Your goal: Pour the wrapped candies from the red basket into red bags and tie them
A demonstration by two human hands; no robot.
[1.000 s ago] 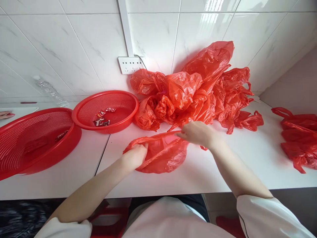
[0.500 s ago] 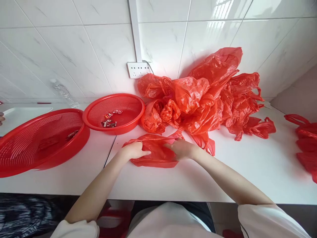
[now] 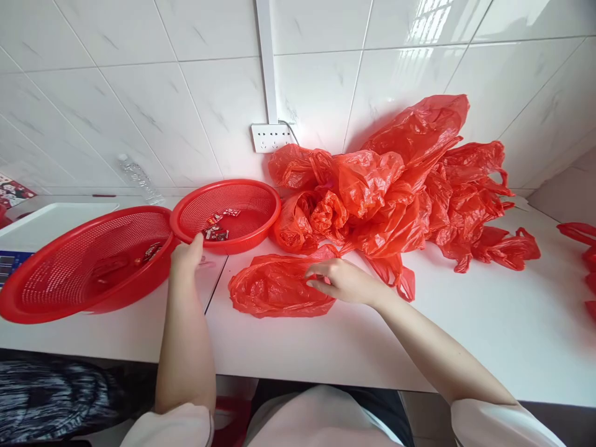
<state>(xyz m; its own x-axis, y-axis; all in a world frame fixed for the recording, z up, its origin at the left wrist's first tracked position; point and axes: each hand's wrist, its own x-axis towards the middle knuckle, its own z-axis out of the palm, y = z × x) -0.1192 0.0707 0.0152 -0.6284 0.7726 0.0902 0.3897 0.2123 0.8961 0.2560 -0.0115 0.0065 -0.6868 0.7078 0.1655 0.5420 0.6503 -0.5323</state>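
Left hand (image 3: 186, 254) has moved from bag (image 3: 270, 288) to small basket (image 3: 251, 239).
Bag's opened, front-right of that basket, under my loosely spread right hand (image 3: 342, 280); left's grip I can't tell; packets (image 3: 230, 213) still sit in the basket.

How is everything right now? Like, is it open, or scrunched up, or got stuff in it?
Red bag: mouth spread open on the counter.
Small basket: a few packets inside.
Big basket: packets inside too.
Bag pile: crumpled, by the wall.
Bottle: see-through, can't tell if it leans.
Left hand: at the small basket's rim, fingers partly hidden.
Right hand: over the red bag, fingers parted.
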